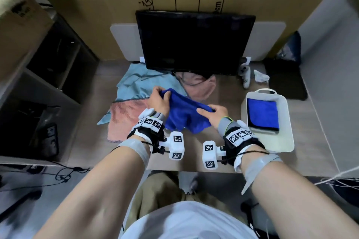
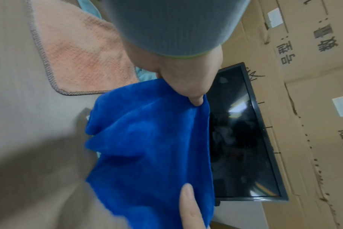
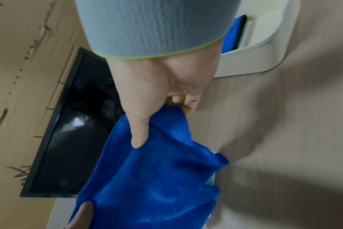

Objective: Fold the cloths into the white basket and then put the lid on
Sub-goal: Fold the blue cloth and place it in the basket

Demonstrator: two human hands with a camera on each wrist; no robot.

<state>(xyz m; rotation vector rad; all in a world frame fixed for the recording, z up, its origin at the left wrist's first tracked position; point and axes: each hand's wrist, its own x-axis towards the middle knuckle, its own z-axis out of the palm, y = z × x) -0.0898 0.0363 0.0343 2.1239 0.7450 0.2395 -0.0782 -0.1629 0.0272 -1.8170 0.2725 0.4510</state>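
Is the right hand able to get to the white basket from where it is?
Probably yes. The right hand is beside the white basket, with only bare table between them. But it grips the blue cloth, shared with the left hand, so the cloth would come along.

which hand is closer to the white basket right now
Right. The right hand grips the blue cloth just left of the white basket, with a strip of table between them. The left hand grips the cloth's far end, farther left.

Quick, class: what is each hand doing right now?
Left hand: grips the blue cloth.
Right hand: grips the same cloth.
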